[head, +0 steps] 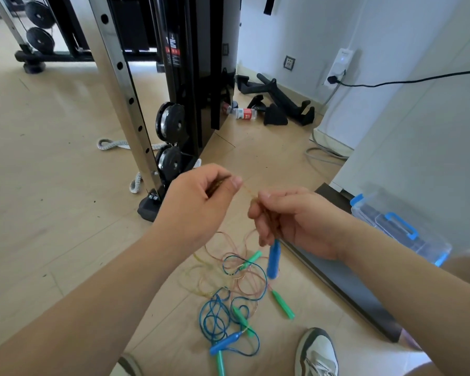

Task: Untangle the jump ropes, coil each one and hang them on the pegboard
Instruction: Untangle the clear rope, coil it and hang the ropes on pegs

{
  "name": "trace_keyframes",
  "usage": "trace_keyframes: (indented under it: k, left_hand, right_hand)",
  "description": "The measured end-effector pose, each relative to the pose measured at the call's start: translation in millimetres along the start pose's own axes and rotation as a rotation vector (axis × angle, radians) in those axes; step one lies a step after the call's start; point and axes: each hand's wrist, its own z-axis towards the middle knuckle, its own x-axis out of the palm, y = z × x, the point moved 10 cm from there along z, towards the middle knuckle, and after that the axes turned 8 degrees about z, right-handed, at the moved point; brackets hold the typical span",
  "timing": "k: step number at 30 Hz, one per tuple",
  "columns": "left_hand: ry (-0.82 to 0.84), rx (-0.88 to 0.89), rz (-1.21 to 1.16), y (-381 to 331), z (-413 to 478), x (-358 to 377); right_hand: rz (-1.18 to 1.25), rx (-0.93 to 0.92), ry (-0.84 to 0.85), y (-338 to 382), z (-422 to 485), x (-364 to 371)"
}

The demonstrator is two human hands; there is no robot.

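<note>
Underfoot, tangled jump ropes [229, 289] litter the pale wooden floor [52, 158].

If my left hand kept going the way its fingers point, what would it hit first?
Probably your right hand: the left hand points right along the thin rope stretched between them, and nothing else shows in that gap, though depth is unclear.

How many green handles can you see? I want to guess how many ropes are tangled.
4 green handles: one just left of the hanging blue handle, one to the right, one mid-pile, one at the bottom edge. Others may be hidden.
</note>
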Motion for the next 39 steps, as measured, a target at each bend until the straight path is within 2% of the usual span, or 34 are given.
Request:
trace_keyframes:
  k: [3,5,7,9,11,13,15,17,19,22,25,28,30,32,34,36,39]
  left_hand:
    - [0.172,-0.184,0.048,27.0,-2.8,20.8]
    - [0.296,-0.213,0.126,31.1,-12.4,40.9]
    - [0.337,-0.175,0.225,28.6,-21.0,54.1]
    - [0.359,-0.039,0.407,18.6,-27.2,64.1]
    - [0.453,0.051,0.558,9.2,-39.0,78.1]
    - [0.544,0.081,0.542,1.7,-49.9,90.7]
    - [0.564,0.089,0.385,-12.4,-53.2,92.0]
    - [0.455,0.081,0.183,-22.5,-41.2,75.7]
    - [0.275,0.065,0.062,-21.1,-22.5,47.3]
    - [0.023,0.090,0.108,-9.9,-2.8,7.8]
    - [-0.035,0.004,0.074,7.9,4.4,0.0]
    - [0.081,-0.133,0.029,23.6,2.5,17.1]
    - [0.225,-0.182,0.109,31.6,-6.8,37.1]
    - [0.364,-0.145,0.212,31.2,-19.0,58.5]
    - [0.476,-0.089,0.262,22.5,-31.9,75.6]
    - [0.546,-0.051,0.308,12.6,-40.0,84.4]
    - [0.640,-0.082,0.245,0.2,-48.4,88.2]
  right_hand:
    - [0.215,-0.007,0.027,4.4,-0.6,9.0]
    - [0.387,-0.018,0.005,6.2,0.8,11.1]
    - [0.499,-0.047,-0.056,6.2,3.8,6.6]
    - [0.547,-0.091,-0.149,7.4,5.6,-3.7]
    - [0.537,-0.149,-0.266,10.6,6.6,-19.0]
    - [0.424,-0.204,-0.399,12.2,5.0,-39.1]
    - [0.068,-0.244,-0.520,17.6,-0.7,-55.0]
    - [-0.292,-0.266,-0.519,25.5,-3.9,-50.9]
    - [-0.399,-0.234,-0.444,26.0,-1.9,-38.3]
    - [-0.212,-0.109,-0.265,16.5,4.6,-15.6]
    - [-0.002,0.063,-0.127,2.6,2.0,2.0]
    - [0.227,0.119,-0.069,0.6,-1.0,12.4]
    - [0.410,0.057,-0.099,8.7,1.1,9.8]
    - [0.553,-0.024,-0.148,14.9,2.8,1.9]
    - [0.475,-0.088,-0.229,15.1,3.8,-9.6]
    - [0.284,-0.135,-0.337,12.5,4.9,-22.8]
    - [-0.168,-0.192,-0.462,18.0,2.0,-34.7]
